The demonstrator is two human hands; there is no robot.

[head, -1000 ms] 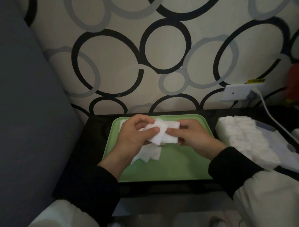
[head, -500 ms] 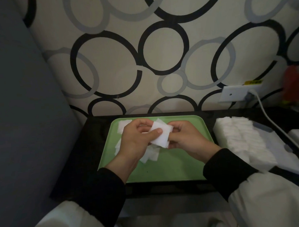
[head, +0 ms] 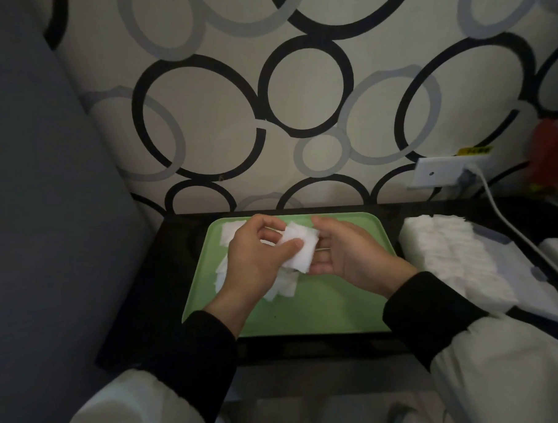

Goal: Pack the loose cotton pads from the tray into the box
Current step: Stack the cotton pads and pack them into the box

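A green tray (head: 323, 311) lies on a dark table in front of me. Above its middle my left hand (head: 257, 263) grips a small stack of white cotton pads (head: 300, 250), thumb on top. My right hand (head: 346, 253) touches the stack's right edge with curled fingers around it. Loose white pads (head: 284, 286) lie on the tray under my left hand, and more (head: 230, 234) sit at the tray's far left corner. To the right stands the box (head: 530, 283), with a long row of packed white pads (head: 446, 255) in it.
A white cable (head: 508, 223) runs from a wall socket (head: 442, 172) down past the box. A grey cushion (head: 41, 221) fills the left side. A red object (head: 550, 154) sits at the far right by the patterned wall.
Both hands have squared the gathered pads into a tighter stack; the stack turned more upright between the hands. The pads on the tray have not moved.
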